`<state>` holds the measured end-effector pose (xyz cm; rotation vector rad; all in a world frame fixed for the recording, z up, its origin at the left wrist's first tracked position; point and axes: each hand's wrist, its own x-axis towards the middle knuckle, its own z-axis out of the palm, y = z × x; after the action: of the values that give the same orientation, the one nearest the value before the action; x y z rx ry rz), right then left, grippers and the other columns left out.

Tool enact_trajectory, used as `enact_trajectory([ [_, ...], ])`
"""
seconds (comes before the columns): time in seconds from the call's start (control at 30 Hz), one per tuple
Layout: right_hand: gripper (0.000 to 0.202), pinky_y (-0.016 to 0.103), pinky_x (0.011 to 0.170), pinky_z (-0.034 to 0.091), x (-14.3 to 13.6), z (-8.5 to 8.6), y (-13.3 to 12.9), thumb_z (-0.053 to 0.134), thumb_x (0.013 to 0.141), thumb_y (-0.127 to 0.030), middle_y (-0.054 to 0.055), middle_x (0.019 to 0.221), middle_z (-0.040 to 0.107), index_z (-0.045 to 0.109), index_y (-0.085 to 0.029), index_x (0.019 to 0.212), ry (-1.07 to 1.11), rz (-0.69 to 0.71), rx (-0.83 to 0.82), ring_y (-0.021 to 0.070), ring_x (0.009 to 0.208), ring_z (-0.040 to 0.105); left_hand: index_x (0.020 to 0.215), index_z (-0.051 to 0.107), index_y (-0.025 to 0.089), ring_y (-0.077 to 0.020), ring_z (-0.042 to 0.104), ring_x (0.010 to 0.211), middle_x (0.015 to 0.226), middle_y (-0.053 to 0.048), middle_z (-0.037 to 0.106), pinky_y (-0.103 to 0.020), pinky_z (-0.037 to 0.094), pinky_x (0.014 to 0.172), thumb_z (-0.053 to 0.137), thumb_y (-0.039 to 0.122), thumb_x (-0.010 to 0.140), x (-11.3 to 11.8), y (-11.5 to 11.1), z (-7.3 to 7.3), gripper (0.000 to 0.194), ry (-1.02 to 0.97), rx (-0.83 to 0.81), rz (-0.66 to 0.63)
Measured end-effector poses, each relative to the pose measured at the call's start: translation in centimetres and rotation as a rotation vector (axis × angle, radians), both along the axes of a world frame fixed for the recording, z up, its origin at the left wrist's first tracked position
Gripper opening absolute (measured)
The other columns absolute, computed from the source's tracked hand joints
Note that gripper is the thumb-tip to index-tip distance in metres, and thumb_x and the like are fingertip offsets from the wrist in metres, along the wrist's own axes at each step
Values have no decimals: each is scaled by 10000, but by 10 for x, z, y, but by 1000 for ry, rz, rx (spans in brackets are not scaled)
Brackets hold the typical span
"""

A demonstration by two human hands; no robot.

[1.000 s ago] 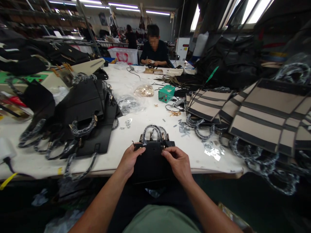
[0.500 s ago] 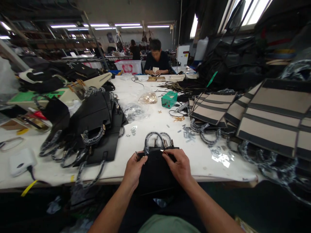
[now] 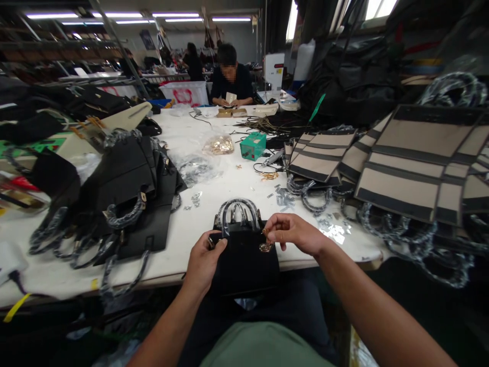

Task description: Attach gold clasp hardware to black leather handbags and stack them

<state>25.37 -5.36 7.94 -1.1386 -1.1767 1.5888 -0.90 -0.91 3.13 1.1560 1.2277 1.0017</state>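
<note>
A small black handbag [image 3: 246, 265] with plastic-wrapped handles [image 3: 240, 206] leans at the table's front edge, above my lap. My left hand [image 3: 204, 257] grips its upper left side, thumb on the front and fingers behind. At the bag's upper right, my right hand [image 3: 292, 232] pinches a gold-coloured metal charm [image 3: 265, 246], which hangs from the fingertips in front of the black panel. The charm's exact shape is too small to make out.
Black bags [image 3: 126, 178] are piled on the left; beige-and-black bag pieces [image 3: 405, 168] on the right. A green box [image 3: 252, 146], a bag of gold hardware [image 3: 219, 145] and silver plates [image 3: 332, 228] lie on the table [image 3: 214, 178]. A person [image 3: 231, 76] works opposite.
My right hand has moved right and slightly up, off the bag's top edge, and the gold charm now dangles from it. My left hand keeps its hold. The view has shifted a little.
</note>
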Motion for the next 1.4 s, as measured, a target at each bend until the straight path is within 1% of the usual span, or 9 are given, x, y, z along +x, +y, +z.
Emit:
enact_trajectory([
  [0.13, 314, 173, 387, 390, 5, 22, 9, 755, 697, -382, 35, 764, 725, 650, -166, 898, -58, 153, -102, 165, 606, 676, 957, 645, 204, -125, 522, 687, 750, 36, 609, -233, 409, 652, 764, 351, 730, 3, 0, 8, 295, 67, 40, -27],
  [0.23, 244, 159, 345, 353, 1, 21, 15, 742, 702, -338, 18, 707, 718, 651, -166, 849, -212, 220, -153, 129, 443, 627, 950, 635, 204, -128, 520, 677, 744, 38, 606, -236, 411, 640, 777, 370, 711, 2, 2, 8, 324, 57, 18, 17],
  [0.43, 119, 175, 407, 444, -19, -27, 7, 686, 758, -279, -13, 616, 669, 635, -187, 812, -372, -166, -32, 143, 511, 658, 956, 622, 197, -140, 544, 715, 767, 31, 607, -248, 429, 680, 801, 393, 672, -6, 5, -1, 389, 25, -42, 47],
  [0.57, 173, 215, 481, 487, -29, -58, -3, 668, 786, -348, -5, 640, 672, 620, -185, 822, -322, -404, -12, 155, 591, 665, 1070, 596, 202, -193, 599, 772, 853, -13, 643, -310, 469, 716, 767, 447, 701, -15, 12, 4, 475, 181, -45, -105],
  [0.67, 191, 226, 495, 474, -35, -67, -6, 677, 775, -369, -8, 618, 656, 628, -185, 797, -309, -495, -8, 160, 592, 658, 1266, 525, 204, -289, 602, 1034, 1146, -107, 635, -397, 480, 847, 763, 397, 708, -15, 20, 19, 636, 519, 284, -146],
  [0.77, 184, 248, 546, 488, -41, -67, -5, 671, 781, -373, -4, 644, 665, 655, -191, 802, -372, -557, 34, 161, 591, 656, 1393, 435, 216, -322, 452, 1288, 1405, -144, 496, -453, 370, 1049, 699, 288, 769, -4, 23, 34, 681, 815, 704, -238],
  [0.93, 169, 260, 560, 475, -47, -64, -7, 660, 803, -397, 0, 698, 688, 697, -232, 818, -636, -582, 135, 160, 591, 624, 1317, 529, 178, -334, 520, 1190, 1250, -159, 624, -485, 258, 1107, 640, 279, 809, 24, 18, 39, 529, 1068, 819, -563],
  [1.1, 137, 264, 586, 465, -50, -63, -9, 661, 817, -387, -13, 733, 710, 707, -258, 830, -754, -579, 194, 155, 599, 620, 1173, 642, 160, -353, 581, 1016, 946, -153, 703, -502, 199, 1095, 668, 392, 782, 42, 25, 34, 456, 1069, 769, -581],
  [1.4, 95, 261, 593, 457, -56, -63, -9, 669, 828, -350, -29, 725, 712, 691, -258, 844, -776, -569, 183, 154, 600, 634, 849, 712, 204, -321, 625, 818, 753, -91, 688, -415, 368, 845, 743, 441, 690, 51, 43, 30, 287, 1028, 628, -637],
])
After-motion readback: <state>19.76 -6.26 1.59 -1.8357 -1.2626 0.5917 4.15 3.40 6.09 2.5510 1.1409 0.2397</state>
